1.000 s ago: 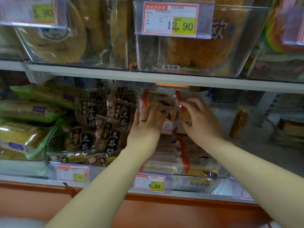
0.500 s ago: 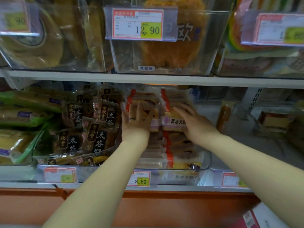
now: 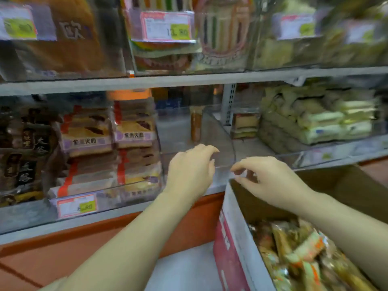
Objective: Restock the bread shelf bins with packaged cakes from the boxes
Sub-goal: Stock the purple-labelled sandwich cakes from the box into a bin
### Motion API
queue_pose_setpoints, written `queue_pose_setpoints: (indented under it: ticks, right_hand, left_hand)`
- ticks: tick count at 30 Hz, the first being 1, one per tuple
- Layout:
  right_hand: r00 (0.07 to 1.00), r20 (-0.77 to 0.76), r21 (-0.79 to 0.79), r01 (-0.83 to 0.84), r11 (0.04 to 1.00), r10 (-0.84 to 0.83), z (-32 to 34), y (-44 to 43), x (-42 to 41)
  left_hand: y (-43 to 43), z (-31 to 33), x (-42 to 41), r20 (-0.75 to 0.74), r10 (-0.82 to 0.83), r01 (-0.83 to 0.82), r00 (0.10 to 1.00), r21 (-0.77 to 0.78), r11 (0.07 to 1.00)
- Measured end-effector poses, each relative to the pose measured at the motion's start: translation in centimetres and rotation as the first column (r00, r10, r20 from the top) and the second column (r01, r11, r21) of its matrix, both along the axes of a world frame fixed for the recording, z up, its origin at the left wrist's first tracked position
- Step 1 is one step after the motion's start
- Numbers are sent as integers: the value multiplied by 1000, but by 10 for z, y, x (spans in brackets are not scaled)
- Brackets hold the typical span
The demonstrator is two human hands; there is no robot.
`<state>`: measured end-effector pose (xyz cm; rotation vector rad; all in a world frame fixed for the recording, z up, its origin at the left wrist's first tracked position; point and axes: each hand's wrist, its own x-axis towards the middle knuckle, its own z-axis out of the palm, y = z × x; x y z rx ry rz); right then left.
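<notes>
Hands apart, loosely curled, holding nothing: left hand (image 3: 190, 173) before clear plastic shelf bin (image 3: 218, 139), right hand (image 3: 270, 181) above red-and-white cardboard box (image 3: 231, 227) of orange-wrapped packaged cakes (image 3: 304, 248), lower right.

Two arms and two hands are the only parts of the person in view. The left arm (image 3: 126, 238) is bare from the bottom of the picture up to the wrist, long and smooth. The left hand (image 3: 190, 173) is bare too, and we see its back (the knuckles make small bumps). The right arm (image 3: 346, 223) is bare as well, from the right edge of the picture to the wrist. The right hand (image 3: 270, 181) is bare, with a thumb and thin fingers. The picture is a bit fuzzy, so tiny things like nails are hard to make out.
</notes>
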<state>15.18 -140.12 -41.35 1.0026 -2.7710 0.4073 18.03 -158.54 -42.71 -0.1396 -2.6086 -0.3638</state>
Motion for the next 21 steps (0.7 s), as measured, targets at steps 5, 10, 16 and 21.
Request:
queue_pose_setpoints:
  ticks: [5,10,16,21]
  right_hand:
    - [977,33,-19,210,978,-209,-20,114,13]
    - [935,109,-43,344,938,-338,-46,185,12]
    - [849,321,126,400,908,-419,-74,248,0]
    - [740,499,297,343,891,-451,-91,278,-7]
  left_hand:
    - [98,-9,-14,12,-214,214,977,14,977]
    - [179,-31,-32,204,-334,352,920,-61,934]
    - [253,-78,-53,521,-440,543,732,-55,838]
    - [288,-129,-67,833,-375,742,406,-61,667]
